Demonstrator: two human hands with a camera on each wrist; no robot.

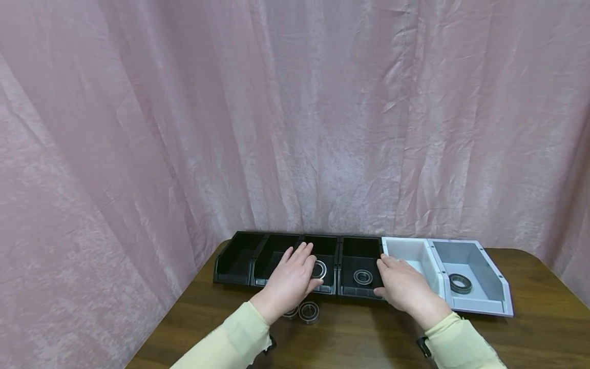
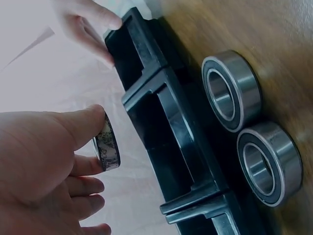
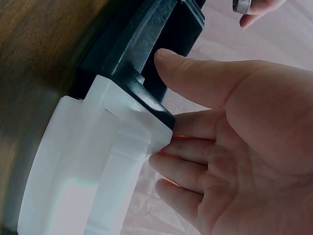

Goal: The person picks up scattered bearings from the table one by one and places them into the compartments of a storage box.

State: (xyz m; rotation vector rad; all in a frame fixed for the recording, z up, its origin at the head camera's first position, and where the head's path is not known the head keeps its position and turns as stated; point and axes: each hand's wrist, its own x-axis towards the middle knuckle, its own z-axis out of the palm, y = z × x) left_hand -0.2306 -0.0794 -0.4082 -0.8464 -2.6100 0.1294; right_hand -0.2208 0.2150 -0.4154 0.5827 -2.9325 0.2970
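My left hand (image 1: pixel 290 279) pinches a ball bearing (image 2: pixel 108 142) between thumb and forefinger, above the black bins. In the left wrist view its other fingers stay free of the bearing. My right hand (image 1: pixel 405 284) is at the side wall where a black bin (image 1: pixel 359 251) meets a white bin (image 1: pixel 407 251). Its thumb lies over the black bin and its fingers, extended with a slight bend, are at the bins' edge, holding nothing. Another bearing (image 1: pixel 363 277) lies flat in that black bin. On the table, two bearings (image 2: pixel 232 90) sit side by side before the row.
The bins stand in one row on the wooden table (image 1: pixel 369 338), several black ones at left. A light grey bin (image 1: pixel 500 302) at the right end holds a dark-faced bearing (image 1: pixel 460 283). A pink curtain (image 1: pixel 322 128) hangs behind the table.
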